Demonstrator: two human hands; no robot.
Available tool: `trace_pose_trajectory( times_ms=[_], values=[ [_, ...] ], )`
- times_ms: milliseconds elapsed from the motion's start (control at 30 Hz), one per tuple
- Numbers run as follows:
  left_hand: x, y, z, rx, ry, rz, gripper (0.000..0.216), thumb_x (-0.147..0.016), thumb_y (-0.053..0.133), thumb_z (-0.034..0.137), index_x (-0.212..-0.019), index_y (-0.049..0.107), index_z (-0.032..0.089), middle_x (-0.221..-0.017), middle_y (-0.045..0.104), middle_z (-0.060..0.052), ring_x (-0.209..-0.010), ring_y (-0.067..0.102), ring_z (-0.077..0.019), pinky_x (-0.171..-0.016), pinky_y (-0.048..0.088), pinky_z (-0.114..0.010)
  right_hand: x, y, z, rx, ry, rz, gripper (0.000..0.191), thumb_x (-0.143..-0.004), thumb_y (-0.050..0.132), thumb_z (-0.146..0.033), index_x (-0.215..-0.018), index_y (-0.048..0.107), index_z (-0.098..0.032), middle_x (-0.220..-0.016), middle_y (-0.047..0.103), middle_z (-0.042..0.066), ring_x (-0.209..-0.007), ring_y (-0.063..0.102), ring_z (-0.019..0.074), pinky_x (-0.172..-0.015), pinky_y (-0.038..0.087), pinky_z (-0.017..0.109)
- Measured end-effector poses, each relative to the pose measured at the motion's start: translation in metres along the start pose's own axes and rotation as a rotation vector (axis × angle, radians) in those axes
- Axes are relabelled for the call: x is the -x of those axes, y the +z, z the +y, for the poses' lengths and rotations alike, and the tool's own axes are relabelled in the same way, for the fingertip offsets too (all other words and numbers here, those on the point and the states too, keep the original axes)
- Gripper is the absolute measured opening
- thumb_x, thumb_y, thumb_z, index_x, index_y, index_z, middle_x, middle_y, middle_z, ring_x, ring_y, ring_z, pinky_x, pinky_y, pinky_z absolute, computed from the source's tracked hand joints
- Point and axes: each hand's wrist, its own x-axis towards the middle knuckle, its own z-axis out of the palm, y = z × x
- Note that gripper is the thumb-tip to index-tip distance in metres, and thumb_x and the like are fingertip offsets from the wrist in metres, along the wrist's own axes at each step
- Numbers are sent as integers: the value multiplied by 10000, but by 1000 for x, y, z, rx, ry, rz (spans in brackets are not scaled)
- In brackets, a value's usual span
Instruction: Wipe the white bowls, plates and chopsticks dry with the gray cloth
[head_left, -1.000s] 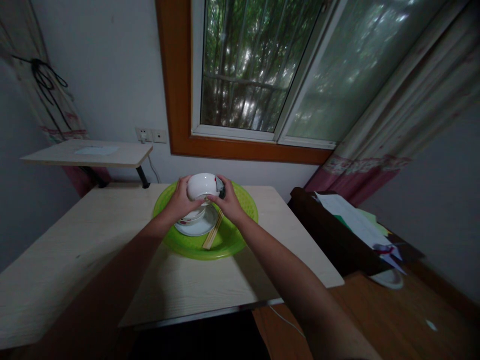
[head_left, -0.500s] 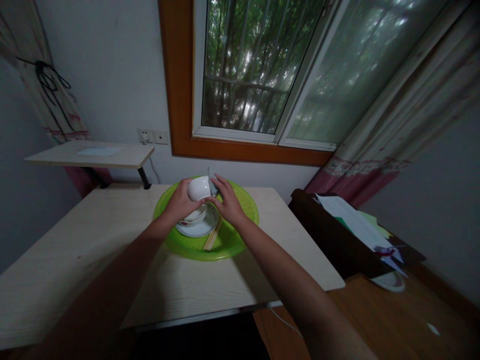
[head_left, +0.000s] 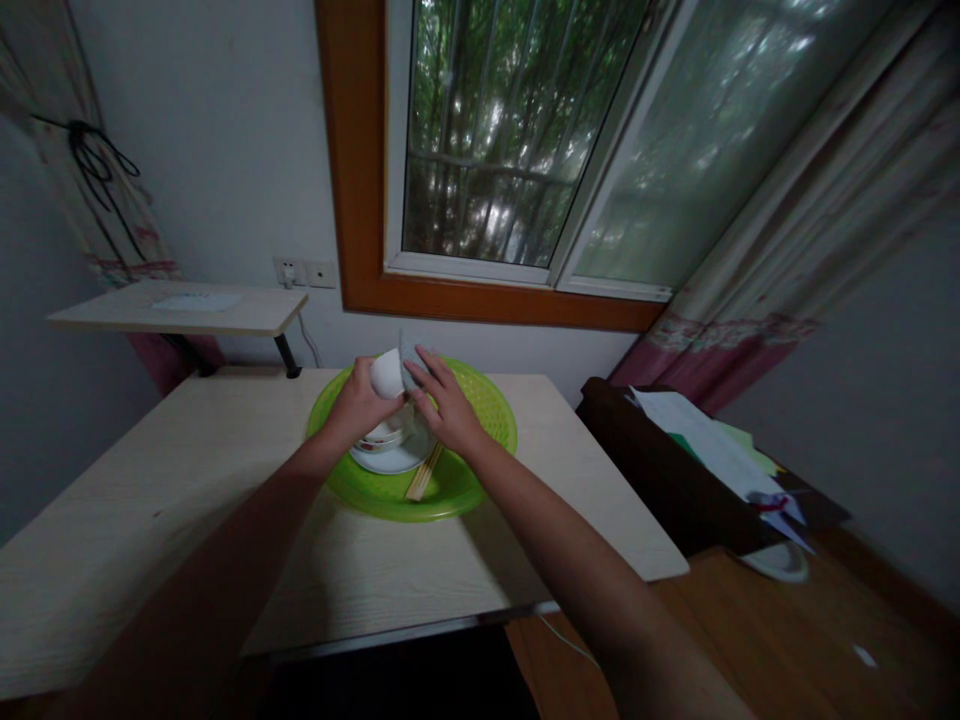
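My left hand (head_left: 358,404) grips a small white bowl (head_left: 385,374), tilted on its side above a green plastic basin (head_left: 487,410) on the table. My right hand (head_left: 444,402) presses a grey cloth (head_left: 409,350) against the bowl's open side, fingers closed on the cloth. Under the hands, inside the basin, another bowl (head_left: 382,434) sits on a white plate (head_left: 390,459). Wooden chopsticks (head_left: 421,474) lie beside the plate in the basin.
The light wooden table (head_left: 150,500) stands under a window (head_left: 495,140). A small raised shelf (head_left: 180,308) is at the back left. Right of the table, a dark piece of furniture (head_left: 667,470) carries papers (head_left: 705,430). Curtains (head_left: 795,220) hang at the right.
The bowl has been turned from bottom-up to lying on its side and shifted a little left. My right hand has moved the cloth up over the bowl's opening.
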Motion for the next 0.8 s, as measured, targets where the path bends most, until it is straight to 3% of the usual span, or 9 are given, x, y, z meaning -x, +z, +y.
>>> trace_pose_trajectory(
  times_ms=[100,267,433,633,800],
  values=[
    [-1,1,-3,-20,3,30,657,-626,808,414,-1122,423,220,-1113,634,-108,-1011,656,-287,-804,520,-371,2,5,11,-113,120,57,532,-1019,409,-408,-1534,329,-301,-1628,281,38,-1501,270,208,-1248,225,456],
    [-2,3,-7,-31,0,24,701,-631,809,423,-1171,421,199,-1127,630,-129,-1009,654,-298,-805,521,-385,6,13,22,-186,234,33,617,-1008,399,-493,-1566,235,-289,-1634,265,49,-1513,236,209,-1251,201,473],
    [-3,6,-12,-3,106,-8,698,-657,778,344,-1240,424,196,-1216,610,-131,-1113,618,-290,-917,502,-400,5,7,9,-88,109,-17,564,-1022,388,-444,-1557,262,-315,-1658,185,20,-1531,179,214,-1255,185,483],
    [-2,5,-11,44,92,-50,714,-615,778,284,-1245,452,199,-1200,624,-116,-1080,628,-279,-900,513,-386,1,3,-10,74,-55,-117,535,-1001,468,-387,-1521,360,-325,-1652,208,-16,-1550,-19,261,-1254,148,555],
    [-2,3,-4,25,53,-19,683,-645,775,353,-1228,451,211,-1189,632,-111,-1056,640,-275,-872,516,-376,-1,7,-5,-11,15,-31,506,-1025,399,-394,-1524,353,-319,-1655,198,-10,-1547,92,217,-1265,145,492]
  ],
)
